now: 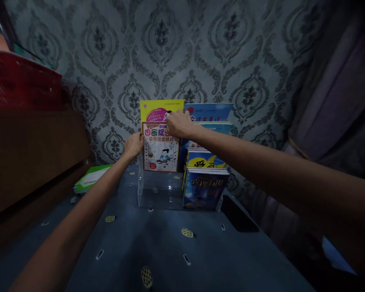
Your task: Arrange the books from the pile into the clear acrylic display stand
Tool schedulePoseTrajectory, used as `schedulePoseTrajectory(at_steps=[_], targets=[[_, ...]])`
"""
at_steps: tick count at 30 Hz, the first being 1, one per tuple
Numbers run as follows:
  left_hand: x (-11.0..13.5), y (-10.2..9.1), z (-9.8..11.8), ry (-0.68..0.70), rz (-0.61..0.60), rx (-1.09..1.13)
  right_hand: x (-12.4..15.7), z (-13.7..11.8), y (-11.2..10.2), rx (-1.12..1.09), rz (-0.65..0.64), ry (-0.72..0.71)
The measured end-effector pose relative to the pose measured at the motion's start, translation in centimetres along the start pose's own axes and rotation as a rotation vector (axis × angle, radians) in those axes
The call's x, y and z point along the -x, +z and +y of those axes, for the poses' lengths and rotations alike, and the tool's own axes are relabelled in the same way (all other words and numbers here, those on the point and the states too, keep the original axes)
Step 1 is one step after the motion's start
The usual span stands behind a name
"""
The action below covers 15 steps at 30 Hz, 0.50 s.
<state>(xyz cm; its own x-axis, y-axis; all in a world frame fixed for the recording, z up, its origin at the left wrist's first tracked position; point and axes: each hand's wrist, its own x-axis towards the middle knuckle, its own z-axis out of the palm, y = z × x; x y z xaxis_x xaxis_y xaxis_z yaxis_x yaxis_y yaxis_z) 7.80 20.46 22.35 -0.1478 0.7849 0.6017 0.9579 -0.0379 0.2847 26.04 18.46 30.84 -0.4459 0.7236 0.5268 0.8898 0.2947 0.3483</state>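
Note:
A clear tiered display rack [158, 194] stands on the blue cloth against the patterned wall. My left hand [134, 145] grips the left edge of a white picture book with a red border [160, 149], held upright in the rack's left side. My right hand [178, 123] is closed over the same book's top right corner. Behind it stands a yellow book [158, 108]. On the right side of the rack are several stepped books, with a dark blue one [203, 190] at the front and a light blue one [209, 111] at the back.
A green and white book [91, 178] lies flat on the cloth to the left of the rack. A brown wooden cabinet [27, 158] with a red basket [18, 81] on top stands at the left. A dark curtain [337, 101] hangs at the right. A black flat object [239, 219] lies right of the rack.

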Motion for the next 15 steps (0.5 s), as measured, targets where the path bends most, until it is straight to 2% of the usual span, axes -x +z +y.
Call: schedulePoseTrajectory(at_steps=[15], targets=[[1.2,0.1,-0.7,0.059,-0.009,-0.007,2.3,0.2,-0.5,-0.029,0.045,-0.036]])
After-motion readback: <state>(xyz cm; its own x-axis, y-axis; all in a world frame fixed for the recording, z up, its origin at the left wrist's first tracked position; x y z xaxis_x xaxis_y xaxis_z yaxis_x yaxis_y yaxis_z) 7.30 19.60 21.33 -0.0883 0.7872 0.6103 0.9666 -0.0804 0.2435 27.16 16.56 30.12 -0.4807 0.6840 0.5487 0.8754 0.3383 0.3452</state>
